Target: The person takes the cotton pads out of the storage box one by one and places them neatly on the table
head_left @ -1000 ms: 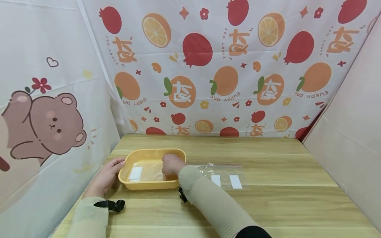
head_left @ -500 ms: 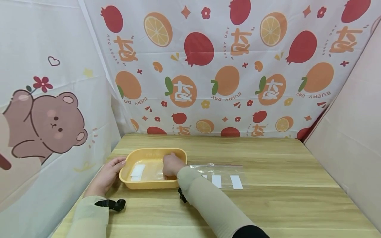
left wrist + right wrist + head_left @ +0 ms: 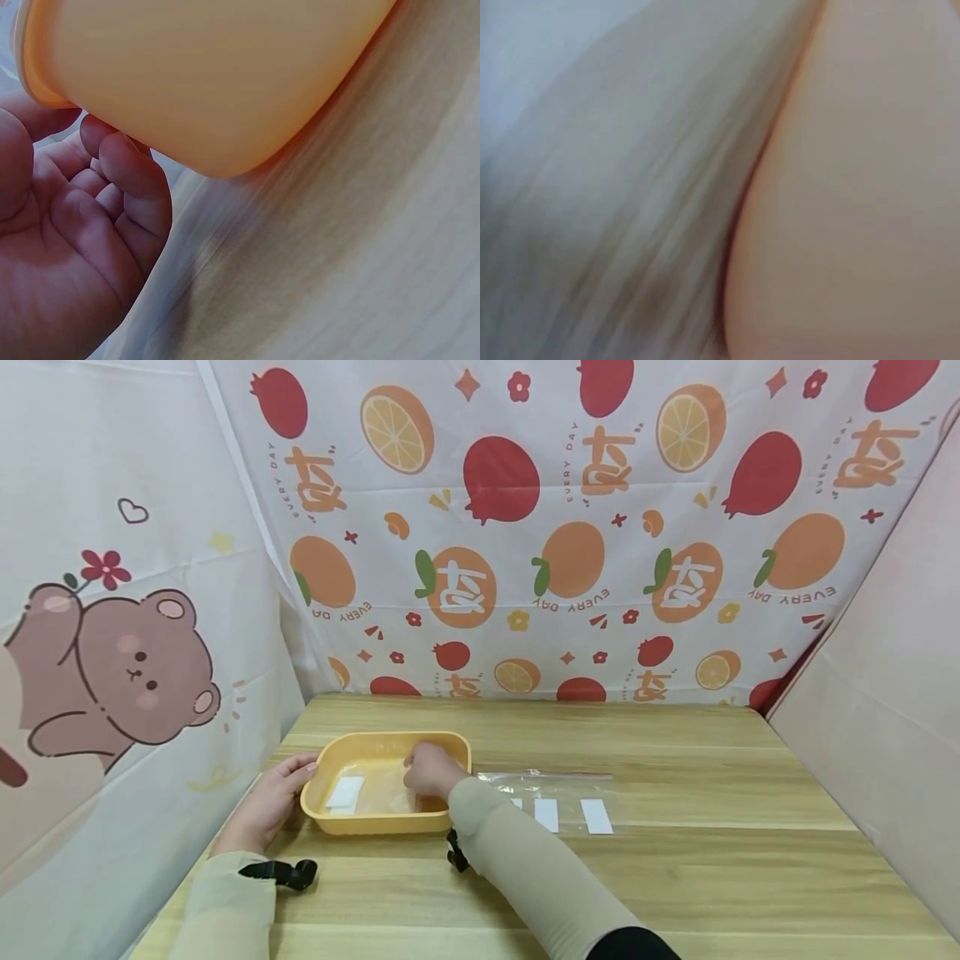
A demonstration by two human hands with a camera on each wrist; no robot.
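A yellow plastic tray (image 3: 384, 825) stands on the table's left side. My left hand (image 3: 273, 795) holds its left end; in the left wrist view the thumb and curled fingers (image 3: 135, 165) are at the rim. Inside the tray lie clear zip bags (image 3: 382, 783) with white label patches (image 3: 346, 793), partly overlapping. My right hand (image 3: 433, 770) reaches into the tray's right half, its fingers curled at the reddish zip edge of a bag, which it appears to pinch. The fingertips are hidden. The right wrist view shows only the tray's outer wall (image 3: 847, 210) and blurred table.
Flat clear zip bags (image 3: 570, 787) with white labels (image 3: 597, 817) lie overlapping on the wooden table (image 3: 675, 877), right of the tray, partly behind the right sleeve (image 3: 525, 860). A fruit-print cloth (image 3: 555, 485) hangs behind; a bear-print cloth (image 3: 142, 668) hangs at the left.
In the tray, the upper white label first slid a little right and up, then slightly back left, as my right hand shifted slightly. The left hand stays at the tray's end.
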